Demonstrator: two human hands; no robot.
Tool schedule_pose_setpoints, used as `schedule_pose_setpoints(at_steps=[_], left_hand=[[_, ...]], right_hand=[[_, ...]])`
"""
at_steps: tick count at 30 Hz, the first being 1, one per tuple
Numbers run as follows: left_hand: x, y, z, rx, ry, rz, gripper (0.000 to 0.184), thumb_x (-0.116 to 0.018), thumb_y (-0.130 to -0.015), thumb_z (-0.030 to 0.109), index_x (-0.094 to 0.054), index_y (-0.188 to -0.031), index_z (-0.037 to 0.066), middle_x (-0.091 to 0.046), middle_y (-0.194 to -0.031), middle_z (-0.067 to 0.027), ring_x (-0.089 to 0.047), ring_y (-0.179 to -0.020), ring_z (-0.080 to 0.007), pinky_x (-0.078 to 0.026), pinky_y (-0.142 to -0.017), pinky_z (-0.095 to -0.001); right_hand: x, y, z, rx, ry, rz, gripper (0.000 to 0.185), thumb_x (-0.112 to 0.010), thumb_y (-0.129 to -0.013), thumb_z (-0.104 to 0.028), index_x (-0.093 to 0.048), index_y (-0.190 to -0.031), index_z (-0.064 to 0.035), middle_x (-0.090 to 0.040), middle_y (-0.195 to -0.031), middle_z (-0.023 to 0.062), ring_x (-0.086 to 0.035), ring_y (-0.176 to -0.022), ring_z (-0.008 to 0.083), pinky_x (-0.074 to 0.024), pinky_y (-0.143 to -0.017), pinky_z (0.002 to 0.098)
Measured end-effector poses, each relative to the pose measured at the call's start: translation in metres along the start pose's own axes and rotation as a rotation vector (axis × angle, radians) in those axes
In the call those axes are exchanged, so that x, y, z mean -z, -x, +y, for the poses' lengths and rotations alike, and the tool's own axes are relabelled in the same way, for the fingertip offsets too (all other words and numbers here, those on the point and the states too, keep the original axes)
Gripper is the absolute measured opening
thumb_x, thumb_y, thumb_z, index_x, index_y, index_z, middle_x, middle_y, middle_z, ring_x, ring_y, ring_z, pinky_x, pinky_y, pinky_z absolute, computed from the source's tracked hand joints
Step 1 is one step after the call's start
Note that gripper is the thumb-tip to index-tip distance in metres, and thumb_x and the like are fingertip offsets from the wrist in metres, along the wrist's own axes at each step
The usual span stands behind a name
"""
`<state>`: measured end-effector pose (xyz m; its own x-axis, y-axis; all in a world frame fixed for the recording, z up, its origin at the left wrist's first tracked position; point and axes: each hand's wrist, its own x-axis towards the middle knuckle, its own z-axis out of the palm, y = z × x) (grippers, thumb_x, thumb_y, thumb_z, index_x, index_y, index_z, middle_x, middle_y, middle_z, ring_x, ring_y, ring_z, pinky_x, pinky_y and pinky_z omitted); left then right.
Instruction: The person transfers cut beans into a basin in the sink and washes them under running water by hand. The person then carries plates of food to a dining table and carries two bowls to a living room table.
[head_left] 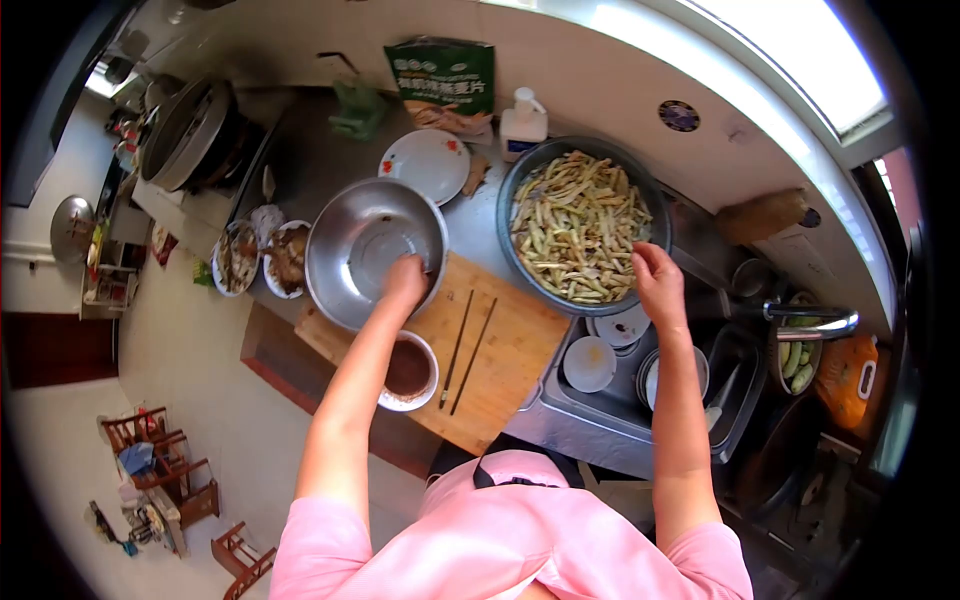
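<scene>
My left hand (403,282) reaches into a wide stainless steel bowl (345,245), fingers curled near its inner right side. Whatever those fingers hold, if anything, is hidden. At the right rim of a large grey basin (508,245), my right hand (660,285) is closed, with fingertips together beside the pile. Yellow-green cut vegetable strips (580,225) fill this basin; I cannot make out whether one is between the fingertips. Below the left hand, a white bowl of reddish-brown sauce (408,370) stands by a wooden cutting board (530,330). Two dark chopsticks (473,350) lie on the board.
A plate (425,165), a green packet (445,85) and a white pump bottle (524,125) stand behind. Two food bowls (287,258) are at left. Right of the board, a sink (735,420) holds stacked dishes (590,363) under a metal faucet (815,320).
</scene>
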<state>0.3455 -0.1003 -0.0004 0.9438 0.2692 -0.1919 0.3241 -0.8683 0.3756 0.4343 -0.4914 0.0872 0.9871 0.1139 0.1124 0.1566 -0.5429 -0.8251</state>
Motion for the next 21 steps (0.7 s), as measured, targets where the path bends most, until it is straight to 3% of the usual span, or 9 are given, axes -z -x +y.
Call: schedule_pose_setpoints(at_steps=[5, 8, 9, 11, 13, 14, 15, 18, 21], left_hand=[[0.009, -0.006, 0.0, 0.007, -0.071, -0.039, 0.013, -0.059, -0.067, 0.011, -0.06, -0.078, 0.003, -0.059, -0.086, -0.0207, -0.057, -0.08, -0.0372, -0.046, -0.072, -0.0436], [0.038, -0.009, 0.008, 0.309, 0.31, -0.052, 0.015, -0.059, -0.066, 0.007, -0.059, -0.08, 0.002, -0.061, -0.076, -0.0117, -0.06, -0.068, -0.0197, -0.047, -0.063, -0.0305], [0.044, -0.011, 0.015, 0.302, 0.305, -0.051, 0.015, -0.059, -0.066, 0.007, -0.059, -0.08, 0.002, -0.061, -0.076, -0.0117, -0.06, -0.068, -0.0197, -0.047, -0.063, -0.0305], [0.055, -0.016, 0.032, 0.167, 0.778, 0.082, 0.023, -0.061, -0.066, 0.005, -0.059, -0.089, 0.004, -0.06, -0.074, -0.0042, -0.056, -0.067, -0.0123, -0.046, -0.062, -0.0264], [0.073, -0.008, 0.097, -0.137, 0.772, 0.212, 0.027, -0.06, -0.067, 0.004, -0.058, -0.094, 0.002, -0.057, -0.077, -0.0031, -0.053, -0.067, -0.0115, -0.046, -0.064, -0.0266], [0.085, -0.001, 0.141, -0.151, 0.704, 0.248, 0.027, -0.059, -0.067, 0.003, -0.058, -0.093, 0.002, -0.056, -0.078, -0.0043, -0.054, -0.069, -0.0115, -0.046, -0.063, -0.0273], [0.074, -0.001, 0.163, -0.082, 0.963, 0.047, 0.026, -0.058, -0.067, 0.003, -0.058, -0.093, 0.003, -0.057, -0.08, -0.0053, -0.055, -0.07, -0.0137, -0.046, -0.064, -0.0285], [0.01, -0.022, 0.207, -0.464, 0.417, 0.267, 0.025, -0.054, -0.071, 0.004, -0.058, -0.095, 0.001, -0.055, -0.095, -0.0161, -0.056, -0.085, -0.0306, -0.046, -0.075, -0.0356], [-0.007, -0.018, 0.234, -0.373, 0.076, -0.011, 0.048, -0.051, -0.078, 0.017, -0.043, -0.125, 0.008, -0.028, -0.135, -0.0202, -0.025, -0.126, -0.0376, -0.026, -0.097, -0.0551]], right_hand=[[0.005, -0.001, -0.005, -0.021, 0.023, 0.015, 0.019, -0.059, -0.079, -0.011, -0.06, -0.095, -0.0005, -0.062, -0.087, 0.0135, -0.062, -0.078, 0.0238, -0.0475, -0.071, 0.03], [0.009, -0.002, -0.008, -0.017, 0.022, 0.048, 0.019, -0.059, -0.079, -0.011, -0.06, -0.095, -0.0005, -0.062, -0.086, 0.0134, -0.062, -0.077, 0.0243, -0.0476, -0.071, 0.0299], [0.01, -0.003, -0.009, -0.033, 0.027, 0.041, 0.02, -0.059, -0.079, -0.011, -0.06, -0.096, -0.0008, -0.062, -0.088, 0.0136, -0.061, -0.08, 0.025, -0.0473, -0.072, 0.0307], [0.009, -0.004, -0.008, -0.038, 0.02, 0.031, 0.022, -0.059, -0.078, -0.011, -0.059, -0.098, -0.0011, -0.061, -0.09, 0.0139, -0.061, -0.082, 0.0257, -0.0471, -0.074, 0.0314], [-0.004, -0.01, -0.007, 0.066, 0.222, 0.044, 0.027, -0.058, -0.078, -0.013, -0.057, -0.104, -0.003, -0.058, -0.101, 0.0163, -0.056, -0.094, 0.0289, -0.044, -0.082, 0.0355], [-0.014, -0.015, -0.001, 0.122, 0.276, 0.048, 0.033, -0.058, -0.078, -0.014, -0.054, -0.11, -0.0046, -0.052, -0.11, 0.0181, -0.05, -0.103, 0.0324, -0.041, -0.087, 0.0379], [-0.025, -0.019, 0.006, 0.181, 0.329, 0.055, 0.039, -0.058, -0.078, -0.015, -0.05, -0.115, -0.0062, -0.047, -0.119, 0.0199, -0.044, -0.111, 0.0358, -0.038, -0.091, 0.0403], [-0.05, -0.027, 0.003, 0.166, 0.422, -0.042, 0.05, -0.057, -0.08, -0.024, -0.042, -0.126, -0.0094, -0.03, -0.134, 0.0208, -0.03, -0.121, 0.0412, -0.0322, -0.094, 0.0514], [-0.055, -0.032, -0.006, -0.134, 0.631, -0.292, 0.061, -0.054, -0.082, -0.035, -0.032, -0.133, -0.0119, -0.017, -0.141, 0.0188, -0.021, -0.126, 0.0421, -0.0269, -0.091, 0.0628]])
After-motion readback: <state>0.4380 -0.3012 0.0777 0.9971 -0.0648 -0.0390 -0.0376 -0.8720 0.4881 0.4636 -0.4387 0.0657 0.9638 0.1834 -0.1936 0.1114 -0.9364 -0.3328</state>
